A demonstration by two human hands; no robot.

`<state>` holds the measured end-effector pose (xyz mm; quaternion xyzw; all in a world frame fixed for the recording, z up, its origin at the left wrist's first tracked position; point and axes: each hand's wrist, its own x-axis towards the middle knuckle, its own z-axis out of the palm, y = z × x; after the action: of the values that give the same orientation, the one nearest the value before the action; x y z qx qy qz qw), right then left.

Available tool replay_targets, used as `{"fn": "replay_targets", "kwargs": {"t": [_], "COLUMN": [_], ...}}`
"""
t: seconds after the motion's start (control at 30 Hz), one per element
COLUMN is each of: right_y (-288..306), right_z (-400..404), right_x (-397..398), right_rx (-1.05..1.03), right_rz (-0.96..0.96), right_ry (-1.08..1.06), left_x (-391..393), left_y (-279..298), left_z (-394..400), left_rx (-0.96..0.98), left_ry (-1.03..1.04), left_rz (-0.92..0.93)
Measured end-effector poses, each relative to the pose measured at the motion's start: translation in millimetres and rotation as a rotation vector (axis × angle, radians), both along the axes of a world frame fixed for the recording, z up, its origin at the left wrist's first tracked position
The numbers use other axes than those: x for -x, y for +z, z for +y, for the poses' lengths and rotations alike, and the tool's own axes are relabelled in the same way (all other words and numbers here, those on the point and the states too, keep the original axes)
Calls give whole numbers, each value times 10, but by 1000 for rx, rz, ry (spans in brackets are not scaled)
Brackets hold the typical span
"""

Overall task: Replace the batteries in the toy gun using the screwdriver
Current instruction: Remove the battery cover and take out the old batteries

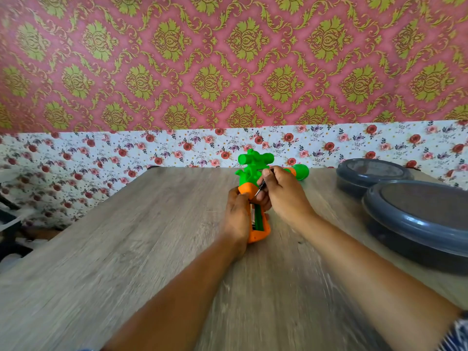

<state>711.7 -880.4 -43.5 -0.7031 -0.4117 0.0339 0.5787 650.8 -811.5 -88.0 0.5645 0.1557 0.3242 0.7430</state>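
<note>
Toy gun, green and orange, lies on the table, its orange grip wrapped in the left hand. Right hand, just beside, pinches a thin screwdriver whose tip meets the grip's open slot between both hands.

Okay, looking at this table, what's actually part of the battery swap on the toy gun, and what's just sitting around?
Part of the job:
- toy gun, gripped by the left hand, battery bay open
- screwdriver, pinched in the right hand
- battery showing in the bay

Just lying about:
- two grey lidded containers at the right of the table
</note>
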Motion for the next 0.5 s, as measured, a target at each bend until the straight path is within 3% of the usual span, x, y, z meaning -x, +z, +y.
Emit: {"fn": "replay_targets", "kwargs": {"t": [0.17, 0.3, 0.5], "right_y": [223, 282, 245], "right_z": [54, 97, -1], "right_x": [-71, -78, -49], "right_rx": [197, 290, 200], "right_rz": [71, 14, 102], "right_ry": [47, -4, 28], "left_x": [-16, -13, -7], "left_y": [-47, -48, -55], "left_z": [46, 59, 54], "left_rx": [-17, -19, -36], "left_ry": [17, 16, 23], "left_rz": [33, 49, 57]}}
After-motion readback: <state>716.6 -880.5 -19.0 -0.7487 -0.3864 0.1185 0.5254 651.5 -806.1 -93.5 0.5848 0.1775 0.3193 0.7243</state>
